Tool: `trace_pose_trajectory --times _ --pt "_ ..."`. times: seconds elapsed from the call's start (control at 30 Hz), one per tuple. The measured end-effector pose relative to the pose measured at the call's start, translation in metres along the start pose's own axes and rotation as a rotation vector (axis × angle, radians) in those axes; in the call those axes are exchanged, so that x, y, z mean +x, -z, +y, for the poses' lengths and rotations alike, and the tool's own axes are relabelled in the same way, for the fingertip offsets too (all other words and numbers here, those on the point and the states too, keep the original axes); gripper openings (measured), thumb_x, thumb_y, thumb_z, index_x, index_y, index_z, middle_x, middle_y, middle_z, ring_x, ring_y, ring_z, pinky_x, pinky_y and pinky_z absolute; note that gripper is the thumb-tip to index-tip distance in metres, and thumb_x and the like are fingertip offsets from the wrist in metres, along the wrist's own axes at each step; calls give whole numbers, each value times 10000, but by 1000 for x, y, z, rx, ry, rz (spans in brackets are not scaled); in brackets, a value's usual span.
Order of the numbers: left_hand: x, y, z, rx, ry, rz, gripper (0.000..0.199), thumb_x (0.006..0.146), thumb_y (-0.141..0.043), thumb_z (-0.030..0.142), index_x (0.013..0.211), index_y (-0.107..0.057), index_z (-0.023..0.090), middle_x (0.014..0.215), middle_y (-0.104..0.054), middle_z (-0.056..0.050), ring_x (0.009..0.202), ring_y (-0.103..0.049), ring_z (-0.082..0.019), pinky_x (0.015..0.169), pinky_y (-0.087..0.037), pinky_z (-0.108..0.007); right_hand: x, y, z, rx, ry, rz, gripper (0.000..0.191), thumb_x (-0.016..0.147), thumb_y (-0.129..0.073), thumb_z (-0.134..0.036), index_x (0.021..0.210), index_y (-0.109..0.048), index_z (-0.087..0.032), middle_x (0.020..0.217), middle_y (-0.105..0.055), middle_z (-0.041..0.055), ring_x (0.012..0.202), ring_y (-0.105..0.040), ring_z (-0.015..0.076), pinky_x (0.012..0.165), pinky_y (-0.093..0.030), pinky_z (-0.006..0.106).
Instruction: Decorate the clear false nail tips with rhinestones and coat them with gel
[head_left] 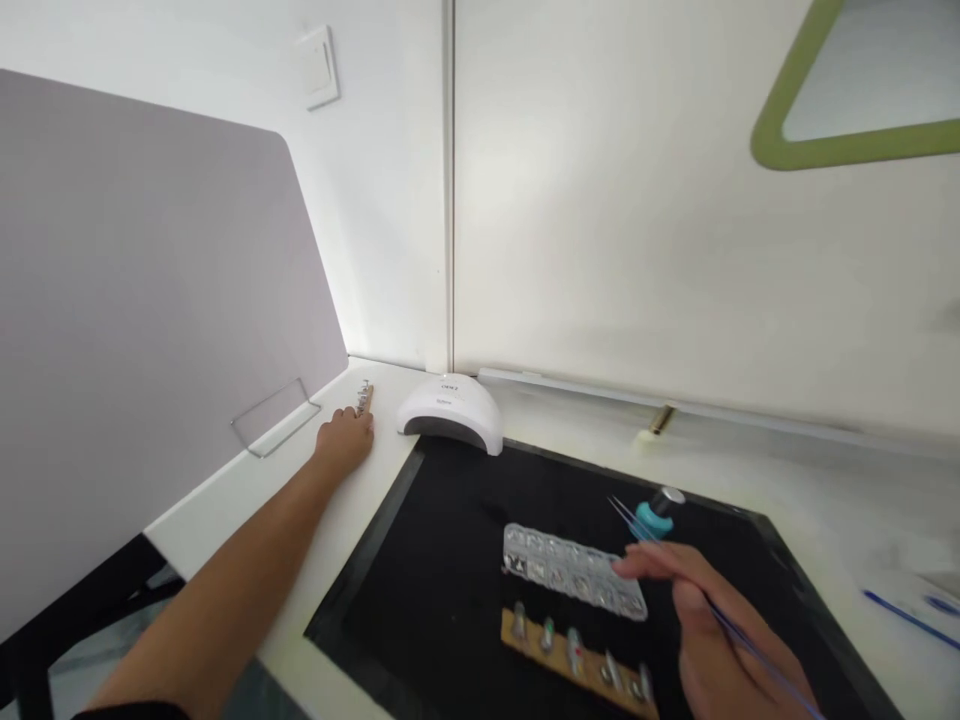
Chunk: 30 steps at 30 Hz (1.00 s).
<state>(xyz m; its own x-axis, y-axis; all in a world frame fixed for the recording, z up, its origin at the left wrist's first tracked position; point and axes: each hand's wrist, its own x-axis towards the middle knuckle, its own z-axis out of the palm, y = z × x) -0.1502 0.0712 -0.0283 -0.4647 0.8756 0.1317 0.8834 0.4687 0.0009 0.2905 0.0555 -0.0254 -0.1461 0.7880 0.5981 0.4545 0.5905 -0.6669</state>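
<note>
My left hand (346, 438) reaches far out to the white tabletop at the left. Its fingers are closed on a small wooden strip (370, 397) with several dark, thin pieces along it. My right hand (724, 620) holds blue tweezers (739, 635), slightly blurred, their tips pointing up and left near a turquoise bottle (654, 520) with a dark and silver top. Just left of the right fingers lies a clear compartment box (574, 570) of small shiny bits. In front of it, a wooden strip (559, 662) carries several decorated nail tips.
A white nail lamp (451, 408) stands at the back edge of the black mat (435, 570). The grey panel (150, 300) rises at the left with a wire stand (276, 418) at its foot. A blue stick (911, 615) lies at the right; a brass-coloured piece (662, 419) rests by the wall.
</note>
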Motion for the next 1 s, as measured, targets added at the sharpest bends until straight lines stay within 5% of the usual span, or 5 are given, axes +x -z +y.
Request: trace_pose_trajectory --times 0.27,0.53,0.77,1.0 --pt "-61 13 -15 -93 -10 -94 339 963 -586 342 1247 -578 156 1248 -604 -106 1069 -626 -226 904 -557 -436 11 2 -16 80 132 29 292 975 -418 -402 1012 -665 -250 861 -741 37 904 -693 244 856 -545 414" --pt "-55 23 -17 -197 250 -115 359 957 -594 350 1253 -570 148 1237 -606 -106 1065 -629 -230 895 -559 -438 15 -2 -18 92 105 64 297 988 -428 -394 1071 -671 -245 860 -742 34 920 -693 233 885 -536 412" --pt "-41 21 -22 -251 269 -163 350 955 -600 344 1245 -577 151 1235 -608 -103 1069 -629 -230 897 -559 -433 12 -6 -15 114 97 12 299 989 -427 -405 1090 -673 -267 856 -736 25 932 -693 236 892 -533 424" --pt "-93 35 -26 -276 165 -142 329 960 -589 352 1224 -591 154 1224 -615 -97 1056 -632 -226 894 -560 -424 9 -4 -16 136 142 -50 308 1000 -419 -391 1134 -666 -265 821 -717 19 882 -689 219 817 -551 383"
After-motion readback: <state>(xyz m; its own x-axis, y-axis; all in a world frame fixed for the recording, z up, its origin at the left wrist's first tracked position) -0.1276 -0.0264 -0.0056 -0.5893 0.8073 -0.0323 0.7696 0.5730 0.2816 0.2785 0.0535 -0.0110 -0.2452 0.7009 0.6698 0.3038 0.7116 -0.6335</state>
